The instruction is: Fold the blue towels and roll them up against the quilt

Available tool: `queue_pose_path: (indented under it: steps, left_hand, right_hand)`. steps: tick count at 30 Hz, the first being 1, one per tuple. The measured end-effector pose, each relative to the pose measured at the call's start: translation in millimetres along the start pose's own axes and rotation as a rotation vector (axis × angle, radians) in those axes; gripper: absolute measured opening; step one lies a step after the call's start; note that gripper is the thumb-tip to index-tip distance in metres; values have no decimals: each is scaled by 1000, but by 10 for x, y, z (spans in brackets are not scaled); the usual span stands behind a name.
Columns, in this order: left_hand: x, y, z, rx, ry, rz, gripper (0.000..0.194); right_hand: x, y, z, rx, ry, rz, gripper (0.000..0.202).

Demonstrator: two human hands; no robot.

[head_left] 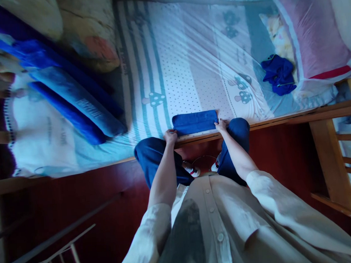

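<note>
Looking down in the head view, I see a folded blue cloth (194,123) lying on the bed (171,49), right at its near long edge and roughly at the middle of that edge. The left hand (170,136) has its fingers closed on the cloth's near left corner; the fingers of the right hand (220,126) pinch the near right corner. With a hand at each end, I'd say the strip is kept straight and its folds held together. The bent knees (240,129) stand one on either side of it, and having the cloth so close to the edge probably spares the arms a longer reach.

Towards the bed's left end, long blue rolls (87,108) lie slantwise from the far left corner almost to the near edge, perhaps kept there to leave the middle for working. Near the right end, a crumpled dark-blue cloth (278,75) sits just beside the pink pillow (317,33); its loose heap looks dropped rather than arranged. The wooden rail (298,116) along the near edge likely stops the bedding slipping off.
</note>
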State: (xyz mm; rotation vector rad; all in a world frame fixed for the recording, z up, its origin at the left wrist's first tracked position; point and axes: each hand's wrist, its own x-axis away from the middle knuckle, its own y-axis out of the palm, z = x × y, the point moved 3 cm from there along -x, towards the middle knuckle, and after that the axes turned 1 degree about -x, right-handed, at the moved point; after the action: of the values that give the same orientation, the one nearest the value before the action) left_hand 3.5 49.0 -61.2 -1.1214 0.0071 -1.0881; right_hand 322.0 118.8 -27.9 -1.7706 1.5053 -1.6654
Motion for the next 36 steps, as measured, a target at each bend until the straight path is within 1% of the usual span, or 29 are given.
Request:
queue_pose_path:
  steps: [3,10,14,16,19,21,23,24,26,27,28,30,33,36]
  left_hand:
    - [21,-18,22,0,-54,-1,18]
    - [111,-65,83,10,-55,-4,19]
    - [213,-120,129,17,-46,-2,18]
    - [289,-142,154,16,-31,6,21]
    - [434,-169,209,-18,87,53,30]
    - [539,-183,252,-40,210,98,38]
    - [628,-184,305,-75,388,115,46]
    - [662,-176,331,-101,492,105,49]
    - [699,-141,362,-161,682,62,54]
    - [695,-117,358,-183,731,37,55]
    - [680,-90,344,-198,752,15,57]
    - [630,-27,299,-216,745,-9,60]
    - [571,70,237,-225,728,-14,67]
    - [556,126,214,-253,731,-4,69]
  right_hand:
    - [11,7,-2,-1,57,-22,29]
    - [32,0,-23,-59,51,-7,24]
    - [121,-48,25,-112,-3,41,19]
    - [201,-58,53,-140,-53,67,22]
    - [372,-28,76,-129,-103,119,34]
    - [506,1,58,-73,-159,205,42]
    - [630,25,7,-10,-268,300,49]
    - [678,35,-26,20,-339,328,52]
    - [733,49,-87,76,-482,330,59]
    - [738,52,-108,104,-541,310,61]
    - [732,52,-119,132,-583,282,62]
    - [693,49,-109,176,-606,225,62]
    - [615,52,-61,206,-558,162,61]
    - [551,59,-51,224,-540,150,61]
